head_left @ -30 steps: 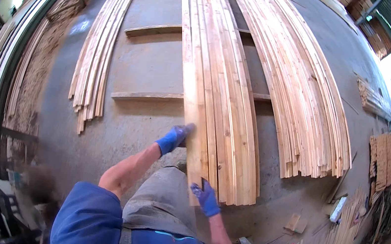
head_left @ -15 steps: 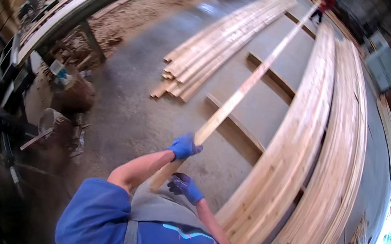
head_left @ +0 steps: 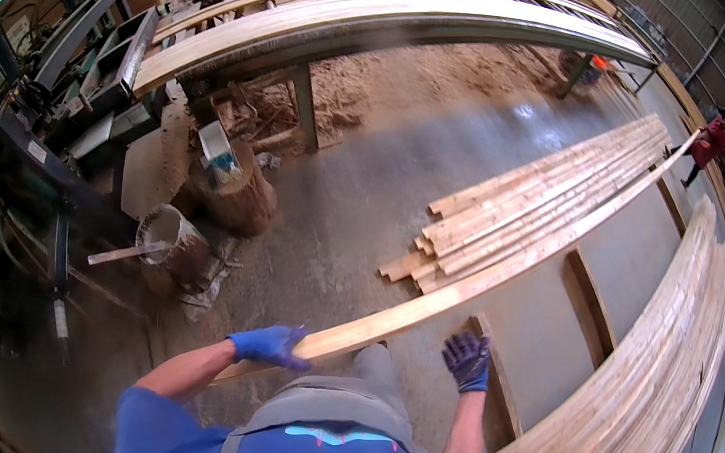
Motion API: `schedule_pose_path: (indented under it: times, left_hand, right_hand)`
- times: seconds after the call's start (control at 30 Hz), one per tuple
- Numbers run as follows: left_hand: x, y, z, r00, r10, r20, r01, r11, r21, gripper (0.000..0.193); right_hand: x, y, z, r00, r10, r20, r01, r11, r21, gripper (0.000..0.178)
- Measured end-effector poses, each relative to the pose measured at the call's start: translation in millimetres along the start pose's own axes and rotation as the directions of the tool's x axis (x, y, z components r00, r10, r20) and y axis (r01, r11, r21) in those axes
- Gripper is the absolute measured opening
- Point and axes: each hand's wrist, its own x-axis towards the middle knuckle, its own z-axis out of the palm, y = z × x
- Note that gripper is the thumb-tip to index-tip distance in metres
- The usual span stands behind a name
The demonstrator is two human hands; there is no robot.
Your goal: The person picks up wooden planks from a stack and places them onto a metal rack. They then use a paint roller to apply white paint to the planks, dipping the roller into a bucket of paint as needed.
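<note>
The left hand [head_left: 269,345], in a blue glove, is closed around the near end of a long wooden board [head_left: 415,311], a short stub showing below the wrist. From that grip the board's long axis runs forward and to the right, away from the person, passing ahead of the right hand. Its far end reaches a co-worker in red [head_left: 710,146]. The right hand [head_left: 466,360] is off the board, fingers spread and holding nothing, near the end of a wooden batten [head_left: 502,385] on the floor.

Ahead and to the left of the left hand stands a rough, pale-rimmed bucket [head_left: 188,262] with a flat stick [head_left: 129,253] laid across its mouth; its inside is too unclear to tell. Just beyond it, a round, brown, log-like stump [head_left: 242,196] bears a small white-and-blue container [head_left: 216,150], its contents unreadable.

The board is pale, flat and narrow, with a smooth face. Beyond it from the right hand lies a stack of similar boards [head_left: 553,188] with staggered ends, nearly parallel to it; whether they touch cannot be told. To the right hand's right spreads a wider pile of boards [head_left: 635,395]. Farther forward, loose brown sawdust [head_left: 338,103] covers the concrete beneath a long metal-framed bench [head_left: 305,44].
</note>
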Motion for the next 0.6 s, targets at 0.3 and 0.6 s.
schedule_pose_path:
  times: [0.3,0.6]
  left_hand:
    - [-51,-21,-172,0.963,-0.267,0.032,0.268,0.963,-0.020,0.072]
    - [-28,-98,-376,0.887,-0.311,-0.341,0.385,0.906,0.175,0.073]
  right_hand:
    - [223,-135,215,0.915,-0.307,0.261,0.278,0.950,0.143,0.084]
    - [359,-121,442,0.870,-0.264,0.415,0.148,0.945,0.290,0.052]
